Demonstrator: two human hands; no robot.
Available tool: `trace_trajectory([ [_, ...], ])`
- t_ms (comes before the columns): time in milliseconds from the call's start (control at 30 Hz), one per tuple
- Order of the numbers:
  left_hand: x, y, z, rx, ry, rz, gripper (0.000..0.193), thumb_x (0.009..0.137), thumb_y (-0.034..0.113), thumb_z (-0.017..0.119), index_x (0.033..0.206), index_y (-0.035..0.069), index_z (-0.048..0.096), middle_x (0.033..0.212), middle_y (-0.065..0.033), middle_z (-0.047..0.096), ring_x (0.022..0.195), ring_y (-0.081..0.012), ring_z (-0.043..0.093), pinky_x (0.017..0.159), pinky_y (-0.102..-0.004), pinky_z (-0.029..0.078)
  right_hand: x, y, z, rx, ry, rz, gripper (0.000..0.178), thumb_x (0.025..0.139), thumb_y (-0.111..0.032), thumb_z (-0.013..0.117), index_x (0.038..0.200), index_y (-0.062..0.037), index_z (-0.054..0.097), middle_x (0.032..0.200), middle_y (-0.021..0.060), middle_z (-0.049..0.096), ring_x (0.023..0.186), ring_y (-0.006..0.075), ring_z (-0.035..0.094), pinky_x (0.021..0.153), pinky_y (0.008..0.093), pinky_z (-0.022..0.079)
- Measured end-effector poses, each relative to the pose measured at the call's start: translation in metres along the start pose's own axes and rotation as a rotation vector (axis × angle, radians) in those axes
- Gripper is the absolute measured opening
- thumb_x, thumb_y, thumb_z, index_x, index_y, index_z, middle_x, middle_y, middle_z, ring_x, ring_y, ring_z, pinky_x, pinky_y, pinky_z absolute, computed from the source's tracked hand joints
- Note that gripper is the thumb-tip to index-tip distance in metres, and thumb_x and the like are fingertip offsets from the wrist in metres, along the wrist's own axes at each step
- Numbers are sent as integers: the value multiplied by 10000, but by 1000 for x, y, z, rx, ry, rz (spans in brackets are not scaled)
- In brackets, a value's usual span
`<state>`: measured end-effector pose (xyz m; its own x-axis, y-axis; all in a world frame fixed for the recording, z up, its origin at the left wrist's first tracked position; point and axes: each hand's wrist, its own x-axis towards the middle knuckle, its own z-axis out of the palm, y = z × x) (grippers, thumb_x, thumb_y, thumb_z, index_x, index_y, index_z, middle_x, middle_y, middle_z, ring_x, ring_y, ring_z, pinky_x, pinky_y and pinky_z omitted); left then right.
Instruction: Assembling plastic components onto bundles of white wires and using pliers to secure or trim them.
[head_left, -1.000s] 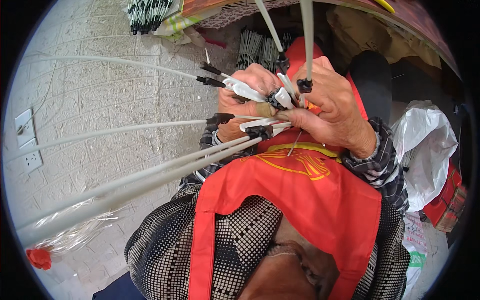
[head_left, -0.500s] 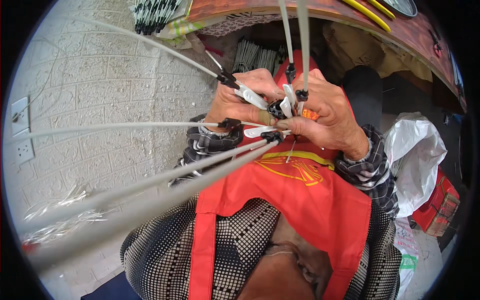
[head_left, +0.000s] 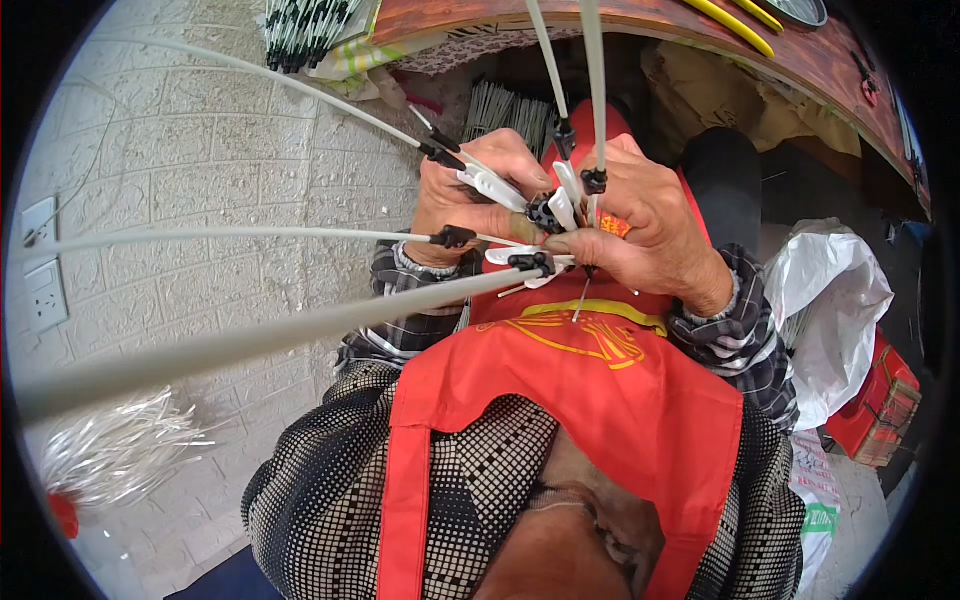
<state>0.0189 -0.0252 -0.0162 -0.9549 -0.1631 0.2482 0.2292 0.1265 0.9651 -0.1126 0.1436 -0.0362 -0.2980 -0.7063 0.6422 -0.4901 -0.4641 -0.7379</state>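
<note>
Between my hands is what looks like an umbrella frame, with a black round hub (head_left: 543, 213) in the middle. Long pale ribs (head_left: 255, 235) fan out from it to the left and upward, each with a black joint (head_left: 455, 236). White slotted plastic arms (head_left: 492, 188) sit close around the hub. My left hand (head_left: 470, 190) is closed on the hub's left side, thumb against it. From the right, my right hand (head_left: 645, 225) pinches at the hub's lower edge, thumb and fingers together; the exact part under its fingertips is hidden. A thin metal pin or wire (head_left: 582, 300) hangs below.
A wooden table (head_left: 440, 18) with yellow-handled pliers (head_left: 735, 25) curves across the top. Bundles of black-tipped rods (head_left: 300, 35) lie at upper left. White strips (head_left: 125, 445) are on the floor at lower left. A white plastic bag (head_left: 830, 320) and red box (head_left: 875, 400) stand at right.
The frame has turned slightly in my hands and its ribs have swung. Of two ribs crossing the lower left, one now shows. Both hands keep their hold.
</note>
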Motion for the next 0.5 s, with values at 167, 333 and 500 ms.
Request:
trace_trajectory([
  [167,-6,-1,5,1,98,-60,369,509,36,873,835,-17,710,797,-76,643,721,-155,571,616,-287,446,1,1,0,-19,-6,11,212,619,-124,754,786,-37,656,644,58,523,625,251,497,614,367,342],
  [333,-3,12,16,-102,223,-219,347,507,-8,865,812,-21,701,781,-80,660,702,-166,589,621,-302,462,1,2,-1,-8,0,29,212,621,-114,746,795,-36,653,644,62,523,629,257,501,612,367,345],
  [500,-6,-1,9,5,200,-136,306,546,-6,854,803,-8,687,804,-90,659,697,-175,598,675,-309,492,-1,7,-3,-7,71,-21,226,620,-94,739,824,-35,661,639,65,526,625,258,506,603,371,348],
])
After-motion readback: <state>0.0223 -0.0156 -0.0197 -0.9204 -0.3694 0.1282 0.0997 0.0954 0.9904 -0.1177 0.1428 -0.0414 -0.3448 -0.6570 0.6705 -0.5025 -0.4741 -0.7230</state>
